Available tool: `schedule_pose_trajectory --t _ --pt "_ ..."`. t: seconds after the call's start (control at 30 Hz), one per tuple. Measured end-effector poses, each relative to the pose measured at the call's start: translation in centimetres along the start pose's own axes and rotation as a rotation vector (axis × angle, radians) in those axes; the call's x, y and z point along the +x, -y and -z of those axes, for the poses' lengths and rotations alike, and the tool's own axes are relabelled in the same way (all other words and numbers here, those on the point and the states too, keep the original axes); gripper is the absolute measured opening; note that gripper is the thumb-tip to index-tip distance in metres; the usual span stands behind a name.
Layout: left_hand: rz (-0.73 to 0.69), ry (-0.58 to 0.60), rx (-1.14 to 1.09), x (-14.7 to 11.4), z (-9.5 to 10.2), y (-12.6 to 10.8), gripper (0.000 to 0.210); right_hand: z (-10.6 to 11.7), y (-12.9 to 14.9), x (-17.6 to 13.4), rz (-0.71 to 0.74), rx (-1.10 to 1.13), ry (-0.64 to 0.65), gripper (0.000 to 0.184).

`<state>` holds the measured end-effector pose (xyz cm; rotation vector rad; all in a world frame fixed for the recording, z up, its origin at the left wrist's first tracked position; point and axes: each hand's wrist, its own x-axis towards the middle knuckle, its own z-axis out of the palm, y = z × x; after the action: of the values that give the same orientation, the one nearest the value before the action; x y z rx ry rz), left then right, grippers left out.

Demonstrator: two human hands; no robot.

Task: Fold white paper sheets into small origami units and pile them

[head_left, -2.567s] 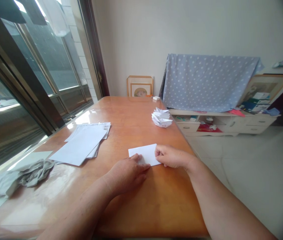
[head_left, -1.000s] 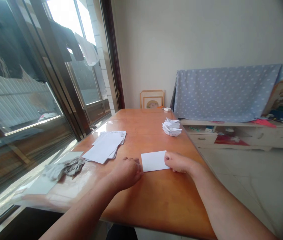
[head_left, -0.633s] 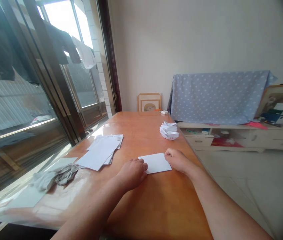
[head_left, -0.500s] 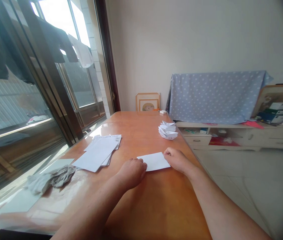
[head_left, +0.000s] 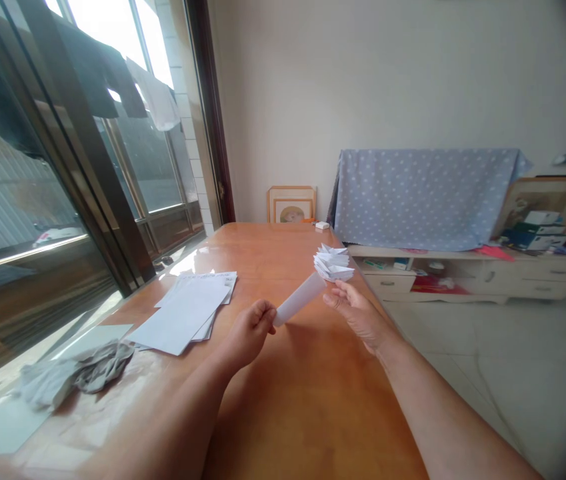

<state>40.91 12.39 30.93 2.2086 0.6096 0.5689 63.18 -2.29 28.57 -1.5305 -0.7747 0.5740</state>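
Observation:
A folded sheet of white paper is tilted up off the wooden table. Its left end is pinched in my left hand. Just off the paper's right end is my right hand, fingers apart, holding nothing that I can see. Beyond that hand sits a stack of folded white paper pieces with pointed tips. Left of my left hand lies a pile of white sheets, some with writing along the far edge.
A crumpled grey cloth lies at the table's left, by a pale sheet. At the far end is a small white box. Right of the table stands a low white cabinet under a dotted blue cloth. Glass doors line the left.
The folded paper lay flat between both hands; now my left hand has lifted and tilted it. My right hand has let go and opened. The view has shifted slightly.

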Motion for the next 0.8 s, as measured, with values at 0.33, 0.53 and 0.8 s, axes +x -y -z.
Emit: schedule_pose_trajectory --t 0.33,0.53,0.8 --pt "0.036 0.138 -0.583 0.9 -0.4 2.4 0.031 -1.0 1.5 -1.5 -0.133 0.240 0.178 0.063" --pt "0.069 0.198 -0.501 0.6 -0.5 2.0 0.031 -1.1 1.1 -1.1 -0.114 0.344 0.197 0.051" --pt "0.152 -0.006 -0.160 0.7 -0.6 2.1 0.019 -1.0 2.4 -2.4 0.237 -0.012 0.211 0.022"
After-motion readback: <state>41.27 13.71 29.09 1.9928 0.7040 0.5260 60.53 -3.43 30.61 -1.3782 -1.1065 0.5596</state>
